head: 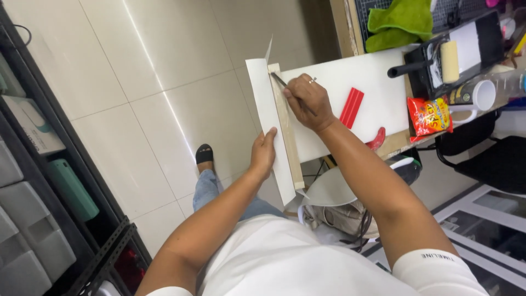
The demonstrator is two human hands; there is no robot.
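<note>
A white board (361, 82) lies on a table with its wooden edge strip (287, 131) facing me. A white sheet (268, 115) folds over that edge. My right hand (309, 101) grips a thin dark-handled brush (279, 80) whose tip rests on the top end of the wooden strip. My left hand (263, 152) presses flat against the white sheet beside the strip, lower down. A red flat tool (351, 107) lies on the board just right of my right hand.
A black paint tray (476, 52) with a roller (449, 61) sits at the table's right, beside a green cloth (400, 22), a red snack bag (429, 116) and a white mug (482, 97). A black shelf rack (60, 181) stands left. Tiled floor lies below.
</note>
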